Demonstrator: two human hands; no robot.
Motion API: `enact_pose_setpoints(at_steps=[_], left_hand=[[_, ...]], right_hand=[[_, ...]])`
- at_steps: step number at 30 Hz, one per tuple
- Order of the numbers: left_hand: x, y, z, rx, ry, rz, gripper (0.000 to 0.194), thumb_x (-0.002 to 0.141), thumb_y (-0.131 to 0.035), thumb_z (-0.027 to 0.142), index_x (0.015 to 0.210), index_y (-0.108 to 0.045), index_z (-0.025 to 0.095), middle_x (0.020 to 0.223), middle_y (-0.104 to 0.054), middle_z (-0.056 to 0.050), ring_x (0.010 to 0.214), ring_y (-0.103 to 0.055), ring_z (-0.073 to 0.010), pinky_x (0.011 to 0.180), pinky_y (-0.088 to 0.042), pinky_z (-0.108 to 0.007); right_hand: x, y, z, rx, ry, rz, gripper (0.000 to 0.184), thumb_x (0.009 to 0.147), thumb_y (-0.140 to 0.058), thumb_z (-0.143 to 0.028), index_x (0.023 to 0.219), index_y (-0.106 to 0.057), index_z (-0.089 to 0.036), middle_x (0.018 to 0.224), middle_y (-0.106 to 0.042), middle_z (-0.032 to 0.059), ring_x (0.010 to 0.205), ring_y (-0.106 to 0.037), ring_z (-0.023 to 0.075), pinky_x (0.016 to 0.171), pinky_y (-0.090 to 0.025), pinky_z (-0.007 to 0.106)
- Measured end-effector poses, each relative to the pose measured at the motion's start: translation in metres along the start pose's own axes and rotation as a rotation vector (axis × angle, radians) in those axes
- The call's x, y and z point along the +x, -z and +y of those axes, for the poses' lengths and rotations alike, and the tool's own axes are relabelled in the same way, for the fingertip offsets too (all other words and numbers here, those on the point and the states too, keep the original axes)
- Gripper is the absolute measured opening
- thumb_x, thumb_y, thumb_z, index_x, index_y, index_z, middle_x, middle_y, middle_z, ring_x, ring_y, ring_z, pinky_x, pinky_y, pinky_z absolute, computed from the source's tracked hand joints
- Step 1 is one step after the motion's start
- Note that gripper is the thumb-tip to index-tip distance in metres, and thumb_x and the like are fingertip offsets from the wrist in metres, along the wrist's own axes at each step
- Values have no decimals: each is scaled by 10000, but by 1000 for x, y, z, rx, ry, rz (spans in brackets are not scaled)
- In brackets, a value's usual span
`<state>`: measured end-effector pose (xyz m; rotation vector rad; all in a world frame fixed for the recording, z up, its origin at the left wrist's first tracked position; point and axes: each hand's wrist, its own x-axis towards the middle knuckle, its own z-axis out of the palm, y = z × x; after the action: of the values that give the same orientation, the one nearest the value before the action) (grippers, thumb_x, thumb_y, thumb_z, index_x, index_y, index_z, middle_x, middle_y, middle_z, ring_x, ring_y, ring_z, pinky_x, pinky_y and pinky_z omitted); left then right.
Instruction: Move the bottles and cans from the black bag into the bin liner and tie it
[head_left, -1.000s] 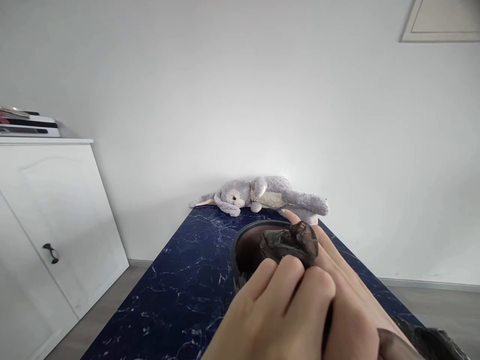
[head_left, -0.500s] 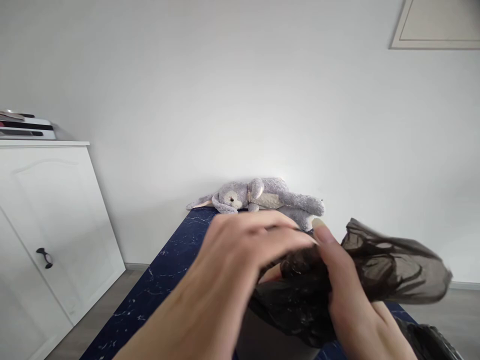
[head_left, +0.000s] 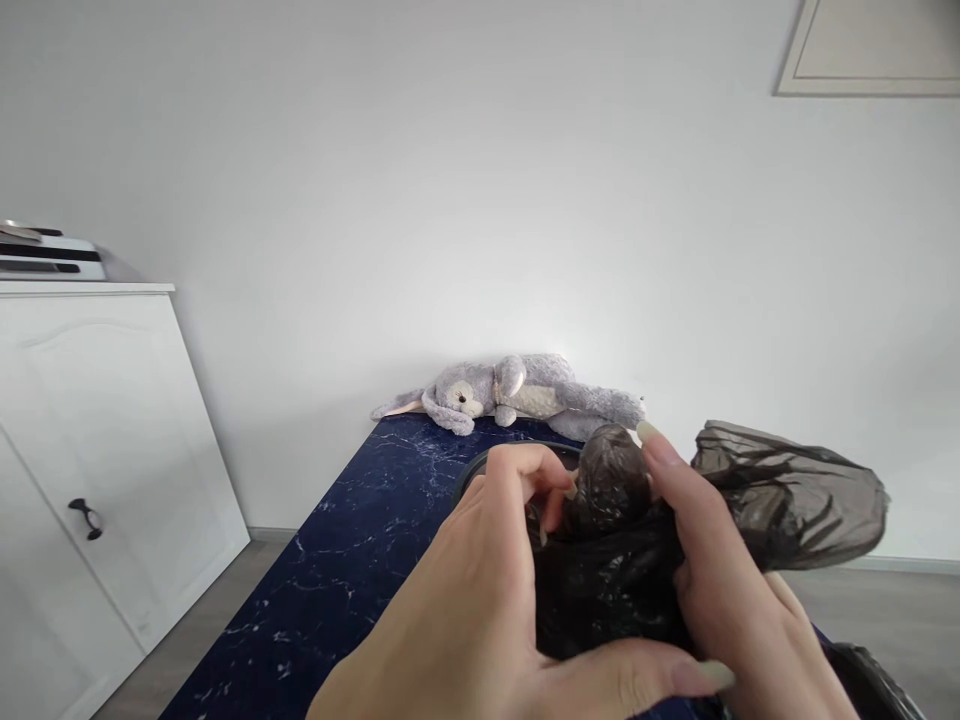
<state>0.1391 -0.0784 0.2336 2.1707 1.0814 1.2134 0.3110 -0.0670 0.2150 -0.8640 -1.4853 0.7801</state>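
A thin black plastic bag (head_left: 615, 585) is bunched between my two hands, and its sheer loose end (head_left: 806, 495) sticks out to the right. My right hand (head_left: 720, 560) is closed on the bag, thumb up along its side. A rounded, stretched lump of the plastic stands beside that thumb; what fills it is hidden. Curled fingers of my left hand (head_left: 480, 570) reach the bag's left side, with the fingertips at the plastic. The left thumb is stretched far away from them, across the front. Behind the left hand shows a dark curved rim (head_left: 471, 468), mostly covered.
A grey plush bunny (head_left: 517, 390) lies on its side at the far end of the dark blue marbled table (head_left: 337, 540), against the white wall. A white cabinet (head_left: 97, 420) stands at left. More black plastic (head_left: 874, 680) lies at the lower right.
My left hand has pulled back from the right thumb; its fingers have curled and its thumb has come into view. The rounded lump and curved rim now show. My right hand still holds the bag.
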Motion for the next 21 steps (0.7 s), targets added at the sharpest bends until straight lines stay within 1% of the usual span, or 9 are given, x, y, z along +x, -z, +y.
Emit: enact_pose_setpoints(at_steps=[2,5,8,12,14,16,17,19,21], left_hand=[[-1,2,3,16,-10,-8,62,993,-578,260,1050,-599,250,925,-745,-38,891,-719,-231,814,-619,-362],[-6,3,10,109,-8,4,193,913,-735,339,1053,-624,268,1027,-757,-29,940,-705,-241,781,-594,-342],[-10,1,15,175,1,32,162,944,-724,366,1052,-647,274,1014,-750,-9,946,-694,-233,787,-568,-338],[-5,0,15,209,-46,-15,88,998,-670,347,1021,-682,263,982,-740,0,935,-672,-227,863,-537,-374],[-1,0,14,209,-66,-39,49,997,-683,308,999,-704,263,1000,-752,14,952,-662,-220,943,-506,-397],[2,-1,12,192,-76,-55,35,975,-708,255,943,-714,265,997,-763,37,960,-652,-212,998,-472,-408],[3,-1,12,180,-78,-58,62,961,-721,236,907,-713,265,973,-762,46,952,-647,-209,1009,-463,-409],[3,-2,12,158,-57,-69,111,939,-748,249,839,-701,263,895,-745,51,929,-634,-212,1002,-465,-407],[3,-3,13,133,-6,-90,138,906,-795,315,818,-702,264,884,-732,41,938,-628,-226,965,-484,-398]], right_hand=[[1,-3,-3,49,-53,-14,663,999,-420,-799,1014,-791,-250,751,-741,75,848,-768,294,727,-630,385],[2,-5,-6,84,-86,-28,632,969,-477,-817,1025,-774,-263,771,-749,57,841,-770,279,725,-621,363],[3,-6,-9,91,-71,-4,584,948,-544,-805,994,-762,-265,789,-761,57,838,-772,285,706,-619,357],[2,-7,-7,92,-47,60,480,1009,-545,-697,983,-747,-263,837,-784,56,834,-776,268,705,-627,333],[-2,-5,-2,29,-80,138,385,1031,-567,-620,1038,-755,-283,936,-807,44,892,-784,259,702,-628,294],[-6,-1,4,-67,-142,234,300,1003,-650,-564,1132,-763,-318,1074,-814,25,1012,-781,267,671,-620,248],[-7,2,7,-104,-177,266,302,976,-696,-552,1173,-762,-332,1121,-810,15,1056,-775,274,643,-615,230],[-9,7,10,-129,-242,256,350,941,-737,-566,1202,-760,-334,1124,-808,12,1045,-776,283,593,-610,222],[-8,10,10,-107,-273,184,368,939,-724,-600,1163,-764,-311,1041,-812,20,949,-784,277,582,-618,232]])
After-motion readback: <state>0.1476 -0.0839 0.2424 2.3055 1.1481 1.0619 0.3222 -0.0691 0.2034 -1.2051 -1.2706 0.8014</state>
